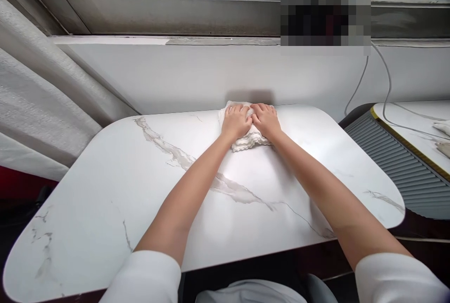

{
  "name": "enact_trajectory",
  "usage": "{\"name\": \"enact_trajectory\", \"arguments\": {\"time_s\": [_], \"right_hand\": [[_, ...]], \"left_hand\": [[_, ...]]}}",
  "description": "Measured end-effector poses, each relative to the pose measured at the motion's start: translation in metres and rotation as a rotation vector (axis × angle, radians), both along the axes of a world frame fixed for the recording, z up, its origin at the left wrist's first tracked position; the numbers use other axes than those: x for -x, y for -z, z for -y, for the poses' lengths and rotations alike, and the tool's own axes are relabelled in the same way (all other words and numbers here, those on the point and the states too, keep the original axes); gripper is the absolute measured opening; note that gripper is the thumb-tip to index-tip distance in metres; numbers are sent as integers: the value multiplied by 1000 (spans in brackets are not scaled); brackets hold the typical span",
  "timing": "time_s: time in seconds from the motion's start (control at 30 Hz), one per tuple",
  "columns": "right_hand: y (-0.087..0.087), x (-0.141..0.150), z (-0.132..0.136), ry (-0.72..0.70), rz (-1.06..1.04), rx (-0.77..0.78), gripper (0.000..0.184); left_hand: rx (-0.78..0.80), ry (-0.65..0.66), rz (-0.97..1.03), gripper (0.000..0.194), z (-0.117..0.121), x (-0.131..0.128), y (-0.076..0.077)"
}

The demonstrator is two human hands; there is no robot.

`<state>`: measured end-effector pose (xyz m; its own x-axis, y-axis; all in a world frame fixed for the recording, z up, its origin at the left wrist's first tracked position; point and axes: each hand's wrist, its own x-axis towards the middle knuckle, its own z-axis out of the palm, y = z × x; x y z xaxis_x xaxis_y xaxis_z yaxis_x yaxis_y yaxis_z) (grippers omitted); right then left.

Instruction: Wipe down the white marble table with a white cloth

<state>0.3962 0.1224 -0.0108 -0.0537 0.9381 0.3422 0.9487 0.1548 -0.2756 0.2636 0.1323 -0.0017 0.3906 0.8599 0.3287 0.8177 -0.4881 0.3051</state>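
Note:
A folded white cloth with a ruffled near edge lies on the white marble-patterned tabletop, close to its far edge by the wall. My left hand presses down on the cloth's left part, fingers spread and pointing away from me. On the right part rests my right hand, also palm down with its fingers laid over the fabric. The two thumbs nearly meet in the middle. Both arms reach straight forward across the table. The cloth under my palms is hidden.
A white wall rises behind the table, below a window frame. Light curtains hang at the left. To the right stand a grey ribbed cabinet side and another marble-patterned top, with a white cable running down to it.

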Motion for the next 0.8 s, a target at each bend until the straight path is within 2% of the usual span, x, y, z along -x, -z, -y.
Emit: {"name": "enact_trajectory", "arguments": {"time_s": [0.23, 0.47, 0.6, 0.8], "right_hand": [[-2, 13, -25, 38, 42, 2, 39], [-4, 35, -35, 126, 73, 14, 39], [-1, 51, -37, 105, 61, 13, 38], [0, 72, -33, 1, 16, -2, 40]], "left_hand": [[-17, -1, -16, 33, -24, 12, -2], [-37, -40, -9, 32, -33, 28, 0], [-21, -73, -10, 33, -33, 42, 0], [-15, -139, 23, 34, -22, 64, 2]]}}
